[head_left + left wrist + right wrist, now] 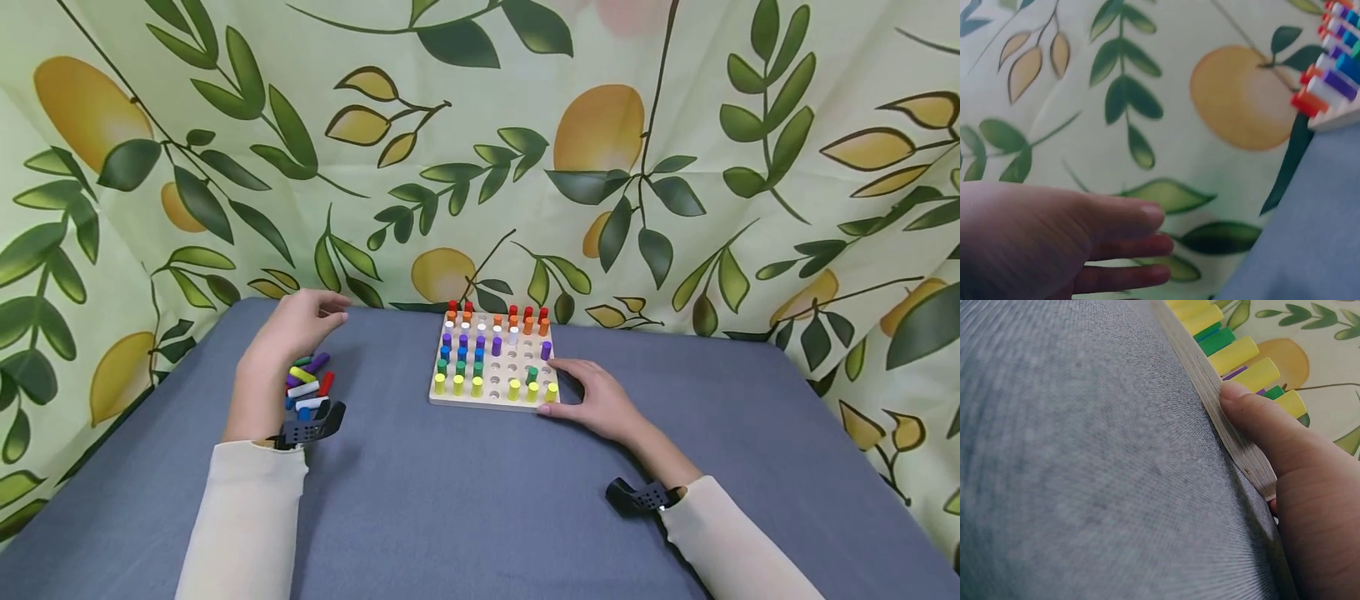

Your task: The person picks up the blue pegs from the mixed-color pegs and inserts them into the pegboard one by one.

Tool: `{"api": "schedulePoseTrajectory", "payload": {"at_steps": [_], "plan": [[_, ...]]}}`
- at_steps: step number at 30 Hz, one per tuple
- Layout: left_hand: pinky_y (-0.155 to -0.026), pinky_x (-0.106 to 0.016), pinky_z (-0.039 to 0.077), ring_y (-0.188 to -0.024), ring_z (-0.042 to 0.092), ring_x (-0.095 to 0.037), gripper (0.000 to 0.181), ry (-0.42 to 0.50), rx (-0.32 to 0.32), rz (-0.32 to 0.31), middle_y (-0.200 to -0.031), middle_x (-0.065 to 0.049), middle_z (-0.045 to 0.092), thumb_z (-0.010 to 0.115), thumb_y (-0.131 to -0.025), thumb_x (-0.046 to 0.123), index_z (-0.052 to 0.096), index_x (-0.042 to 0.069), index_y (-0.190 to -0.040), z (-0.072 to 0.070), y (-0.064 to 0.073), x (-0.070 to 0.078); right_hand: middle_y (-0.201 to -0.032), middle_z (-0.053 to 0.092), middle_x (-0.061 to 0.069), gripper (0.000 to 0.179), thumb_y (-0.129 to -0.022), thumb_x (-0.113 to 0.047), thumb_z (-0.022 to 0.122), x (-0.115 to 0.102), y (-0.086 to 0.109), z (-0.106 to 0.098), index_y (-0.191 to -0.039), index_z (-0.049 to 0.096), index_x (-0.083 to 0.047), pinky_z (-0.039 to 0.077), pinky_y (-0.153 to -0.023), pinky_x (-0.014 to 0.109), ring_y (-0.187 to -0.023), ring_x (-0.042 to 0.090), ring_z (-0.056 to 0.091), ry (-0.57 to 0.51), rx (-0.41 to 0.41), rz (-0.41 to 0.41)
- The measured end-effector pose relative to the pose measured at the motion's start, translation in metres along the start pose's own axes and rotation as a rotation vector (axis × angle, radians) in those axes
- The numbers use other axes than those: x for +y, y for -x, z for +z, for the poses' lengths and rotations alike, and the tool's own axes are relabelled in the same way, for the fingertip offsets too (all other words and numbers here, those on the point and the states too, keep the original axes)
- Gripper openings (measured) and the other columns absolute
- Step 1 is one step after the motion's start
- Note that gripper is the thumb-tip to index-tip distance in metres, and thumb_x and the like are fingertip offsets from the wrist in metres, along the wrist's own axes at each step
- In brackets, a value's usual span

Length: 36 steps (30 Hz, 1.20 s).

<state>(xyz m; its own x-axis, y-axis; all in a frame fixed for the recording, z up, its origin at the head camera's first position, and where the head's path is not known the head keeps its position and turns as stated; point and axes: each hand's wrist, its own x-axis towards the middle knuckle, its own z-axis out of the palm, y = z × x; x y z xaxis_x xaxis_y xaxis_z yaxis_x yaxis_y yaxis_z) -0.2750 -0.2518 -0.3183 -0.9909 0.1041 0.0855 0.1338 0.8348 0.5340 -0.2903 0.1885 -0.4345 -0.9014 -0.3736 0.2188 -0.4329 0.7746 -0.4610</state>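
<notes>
A wooden pegboard lies on the cloth, its rows filled with red, orange, white, purple, blue, green and yellow pegs, with several bare holes toward the middle and right. My right hand holds the board's front right corner. In the right wrist view the thumb presses the front edge close to the yellow pegs. Raised over the left side, my left hand has loosely extended fingers and nothing between them. Loose coloured pegs lie in a pile below it, partly hidden by the forearm and wrist camera.
Blue-grey cloth covers the table. Right behind its far edge hangs a curtain printed with leaves and fruit. Black cameras are strapped to both wrists, the left one hanging beside the loose pegs.
</notes>
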Motion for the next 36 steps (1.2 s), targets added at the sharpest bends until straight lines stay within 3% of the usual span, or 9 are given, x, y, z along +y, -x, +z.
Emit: {"api": "schedulePoseTrajectory", "payload": {"at_steps": [5,14,25,29,36], "plan": [[-0.098,-0.060,0.048,-0.123,0.058,-0.046,0.039,-0.072,0.013,-0.078,-0.134,-0.028,0.062,0.053,-0.104,0.018,0.058,0.000,-0.138,-0.004,0.004,-0.017,-0.146,0.059,0.010,0.083,-0.078,-0.061,0.079,0.001,0.000,0.000,-0.145,0.055,-0.019,0.039,-0.113,0.061,-0.139,0.034,0.050,-0.007,-0.005,0.002],[-0.102,-0.064,0.044,-0.127,0.051,-0.051,0.041,-0.132,-0.001,-0.177,-0.140,-0.033,0.054,0.055,-0.100,0.015,0.057,-0.003,-0.137,0.006,0.004,-0.041,-0.146,0.058,0.010,0.082,-0.078,-0.059,0.080,0.000,-0.001,-0.002,-0.145,0.055,-0.018,0.038,-0.113,0.061,-0.138,0.035,0.050,-0.013,-0.007,-0.001],[-0.084,-0.054,0.049,-0.106,0.058,-0.043,0.041,-0.113,-0.007,-0.259,-0.136,-0.036,0.055,0.059,-0.098,0.016,0.058,-0.003,-0.135,0.022,0.003,-0.057,-0.146,0.058,0.010,0.083,-0.078,-0.060,0.079,0.001,0.002,-0.002,-0.145,0.055,-0.018,0.039,-0.113,0.061,-0.139,0.035,0.049,-0.005,-0.009,0.012],[-0.081,-0.050,0.049,-0.101,0.057,-0.042,0.041,-0.089,0.010,-0.270,-0.132,-0.036,0.057,0.059,-0.097,0.014,0.059,-0.004,-0.134,0.026,0.002,-0.058,-0.147,0.058,0.010,0.084,-0.078,-0.062,0.078,0.000,0.001,-0.002,-0.146,0.055,-0.019,0.039,-0.113,0.061,-0.139,0.035,0.049,-0.003,-0.009,0.013],[-0.085,-0.052,0.049,-0.103,0.057,-0.040,0.035,-0.078,0.030,-0.230,-0.130,-0.034,0.060,0.057,-0.096,0.009,0.064,-0.004,-0.128,0.034,-0.001,-0.061,-0.144,0.060,0.011,0.082,-0.077,-0.058,0.081,-0.001,0.001,-0.001,-0.144,0.057,-0.017,0.039,-0.113,0.060,-0.138,0.035,0.050,-0.019,0.001,-0.001]]}}
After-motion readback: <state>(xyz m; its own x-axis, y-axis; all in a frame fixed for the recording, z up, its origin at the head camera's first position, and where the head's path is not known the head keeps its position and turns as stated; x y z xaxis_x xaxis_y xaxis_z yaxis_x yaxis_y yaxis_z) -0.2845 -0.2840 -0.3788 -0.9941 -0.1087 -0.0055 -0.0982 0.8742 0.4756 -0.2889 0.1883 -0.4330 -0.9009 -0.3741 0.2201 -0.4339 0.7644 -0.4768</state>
